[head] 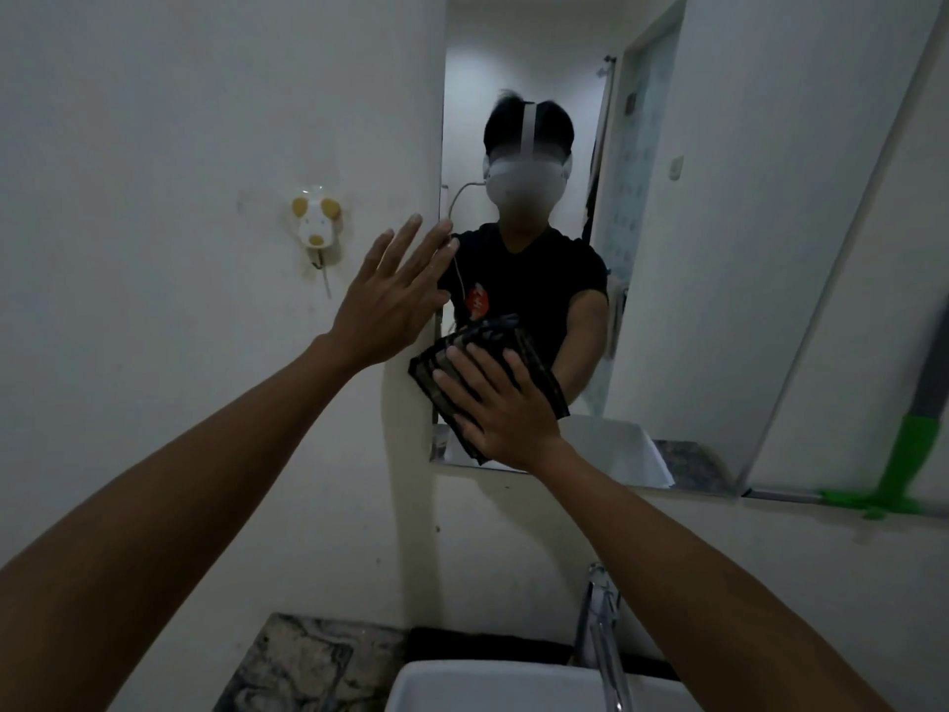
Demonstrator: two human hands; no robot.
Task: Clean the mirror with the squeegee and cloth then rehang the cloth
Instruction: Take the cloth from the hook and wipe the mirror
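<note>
A tall frameless mirror hangs on the white wall. My right hand lies flat on a dark folded cloth, pressing it against the mirror's lower left corner. My left hand is open, fingers spread, with its fingertips at the mirror's left edge. A squeegee with a green head and grey handle leans at the far right, its blade resting along the bottom edge of a second mirror panel.
A dog-shaped wall hook sticks to the wall left of the mirror. Below are a chrome tap, a white basin and a marble counter. A person's reflection fills the mirror.
</note>
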